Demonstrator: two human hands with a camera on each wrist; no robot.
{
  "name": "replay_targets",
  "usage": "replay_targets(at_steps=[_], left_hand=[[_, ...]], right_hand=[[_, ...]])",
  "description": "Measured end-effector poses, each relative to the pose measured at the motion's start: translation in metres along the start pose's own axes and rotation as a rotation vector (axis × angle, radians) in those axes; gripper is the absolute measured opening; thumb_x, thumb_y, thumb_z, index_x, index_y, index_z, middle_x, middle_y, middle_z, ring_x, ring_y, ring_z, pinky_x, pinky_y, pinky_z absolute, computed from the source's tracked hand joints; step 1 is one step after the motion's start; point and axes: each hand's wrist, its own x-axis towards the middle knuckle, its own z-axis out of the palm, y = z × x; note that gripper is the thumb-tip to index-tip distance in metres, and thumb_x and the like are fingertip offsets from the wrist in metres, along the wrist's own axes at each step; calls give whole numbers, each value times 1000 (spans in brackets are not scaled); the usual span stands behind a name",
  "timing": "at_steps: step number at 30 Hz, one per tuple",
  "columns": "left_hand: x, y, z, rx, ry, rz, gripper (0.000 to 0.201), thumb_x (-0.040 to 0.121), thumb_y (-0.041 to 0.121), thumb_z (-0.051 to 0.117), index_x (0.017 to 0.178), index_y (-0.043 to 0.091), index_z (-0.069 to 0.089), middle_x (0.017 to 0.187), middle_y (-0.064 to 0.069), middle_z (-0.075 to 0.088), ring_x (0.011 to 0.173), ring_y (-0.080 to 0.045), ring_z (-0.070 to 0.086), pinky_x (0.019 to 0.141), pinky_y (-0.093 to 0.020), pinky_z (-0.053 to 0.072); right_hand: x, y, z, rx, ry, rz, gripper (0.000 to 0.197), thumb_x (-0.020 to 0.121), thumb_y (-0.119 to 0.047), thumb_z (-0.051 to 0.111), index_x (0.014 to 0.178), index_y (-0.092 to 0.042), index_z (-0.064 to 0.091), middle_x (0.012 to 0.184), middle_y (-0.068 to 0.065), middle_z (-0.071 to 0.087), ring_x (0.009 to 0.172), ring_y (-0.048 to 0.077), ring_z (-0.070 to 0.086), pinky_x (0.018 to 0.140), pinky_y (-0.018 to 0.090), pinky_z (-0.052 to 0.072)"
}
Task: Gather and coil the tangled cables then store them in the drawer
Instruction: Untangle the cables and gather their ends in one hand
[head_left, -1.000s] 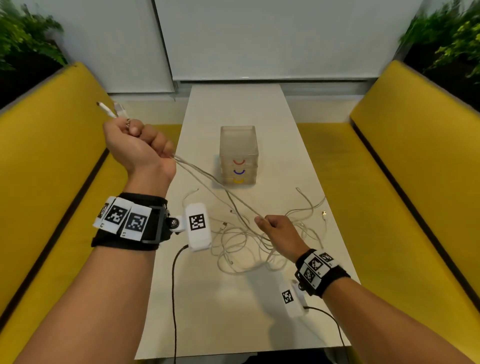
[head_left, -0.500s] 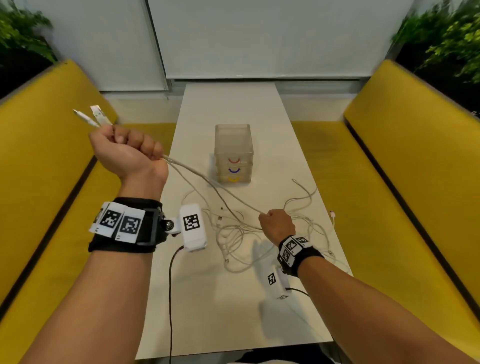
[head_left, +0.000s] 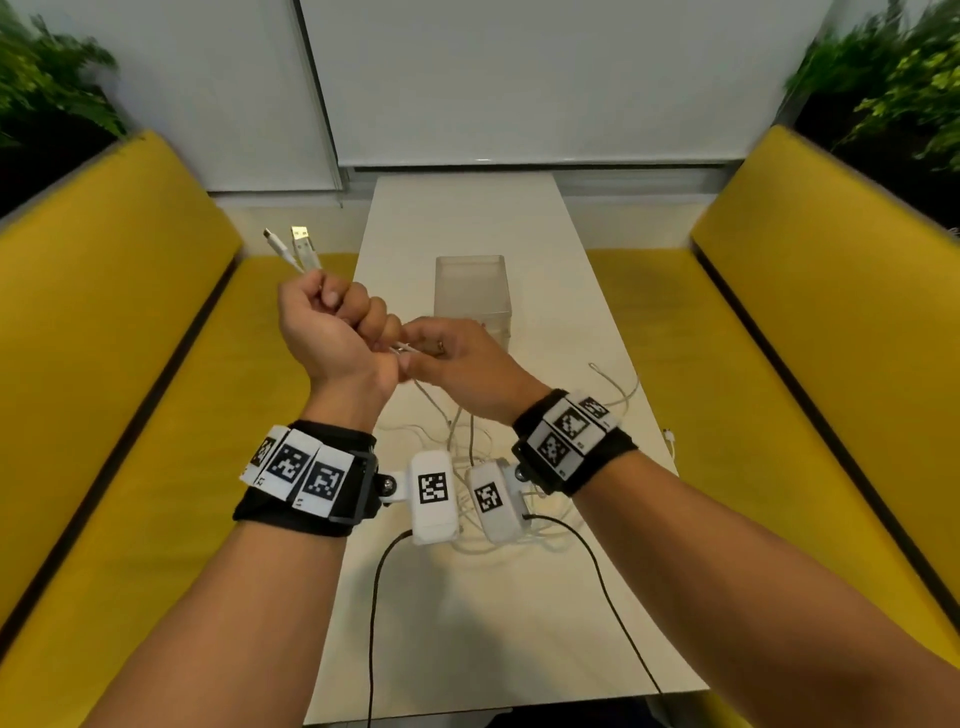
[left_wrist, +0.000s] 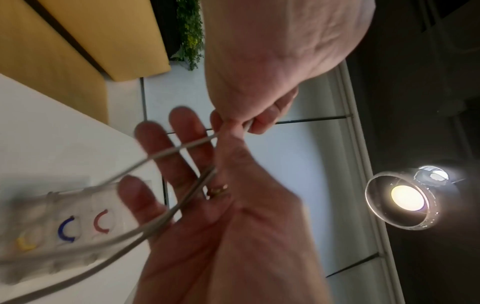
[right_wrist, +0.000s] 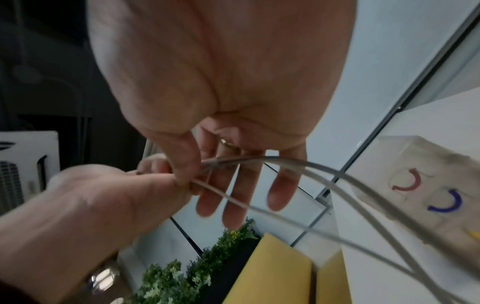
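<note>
The left hand (head_left: 332, 332) is gripping thin white cables (head_left: 415, 349) in a fist above the long white tabletop (head_left: 467, 613), plug ends sticking up. The right hand (head_left: 457, 364) is pinching the strands beside it, other fingers straight. The remaining tangle is lying near the small translucent plastic drawer unit (head_left: 471, 291).

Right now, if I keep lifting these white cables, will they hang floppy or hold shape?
Probably floppy: the cables droop from the left hand into loose loops on the table. Likely light and snag-prone, being thin and tangled.
</note>
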Motion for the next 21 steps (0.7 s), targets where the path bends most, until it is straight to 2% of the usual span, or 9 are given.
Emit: replay_targets(at_steps=[1, 3, 6, 8, 10, 13, 15, 18, 21], left_hand=[[1, 3, 0, -5, -3, 6, 35, 97, 24, 33, 62, 23, 29, 53, 5, 17, 48, -15, 6, 43, -25, 12], [4, 14, -1, -21, -1, 24, 35, 97, 24, 32, 62, 23, 29, 53, 5, 16, 48, -15, 7, 43, -25, 12], [9, 35, -3, -41, 29, 78, 35, 96, 24, 31, 61, 23, 30, 55, 5, 15, 48, -15, 7, 44, -24, 12], [11, 49, -2, -50, 49, 114, 35, 96, 24, 31, 61, 23, 30, 57, 4, 14, 49, -16, 6, 44, -24, 12], [13, 62, 1, -69, 66, 145, 35, 96, 24, 32, 61, 23, 30, 58, 5, 14, 50, -16, 6, 44, -24, 12], [16, 79, 5, -89, 57, 185, 27, 87, 22, 39, 61, 24, 29, 58, 6, 13, 50, -16, 5, 44, -24, 11], [15, 82, 8, -90, 51, 194, 24, 81, 22, 42, 61, 23, 29, 59, 5, 13, 49, -16, 5, 45, -25, 11], [13, 75, 9, -80, 65, 175, 35, 95, 23, 33, 60, 23, 29, 58, 5, 14, 50, -16, 5, 45, -25, 11], [15, 67, 6, -65, 65, 149, 36, 97, 24, 32, 61, 23, 30, 58, 5, 15, 51, -16, 5, 45, -26, 12]], right_hand=[[2, -2, 1, -6, -1, -12, 8, 96, -5, 63, 101, -2, 69, 85, 14, 70, 76, 18, 65, 66, 16, 52], [2, 2, 1, -40, 14, -3, 13, 97, -11, 63, 90, -2, 68, 69, 4, 64, 61, 15, 58, 56, 15, 46], [-6, 23, -2, -163, -10, 68, 24, 101, -18, 57, 82, -7, 66, 56, -15, 56, 51, -2, 49, 56, 12, 39], [-16, 44, -5, -222, -7, 122, 30, 102, -25, 54, 75, -13, 63, 59, -10, 55, 56, 1, 50, 59, 20, 41], [-28, 75, -10, -284, 8, 188, 36, 100, -35, 55, 71, -15, 62, 67, 6, 58, 64, 17, 54, 65, 33, 45], [-47, 116, -14, -317, 54, 328, 48, 95, -44, 59, 67, -5, 58, 60, 0, 50, 58, 14, 44, 60, 32, 38], [-58, 133, -14, -301, 90, 399, 48, 95, -41, 61, 62, -8, 51, 57, -3, 44, 55, 13, 38, 58, 29, 33], [-64, 144, -13, -310, 88, 455, 46, 97, -36, 60, 59, -17, 46, 55, -6, 41, 53, 11, 35, 55, 28, 29], [-65, 151, -11, -302, 17, 510, 44, 92, -40, 66, 64, -8, 51, 60, -2, 45, 59, 14, 39, 61, 30, 33]])
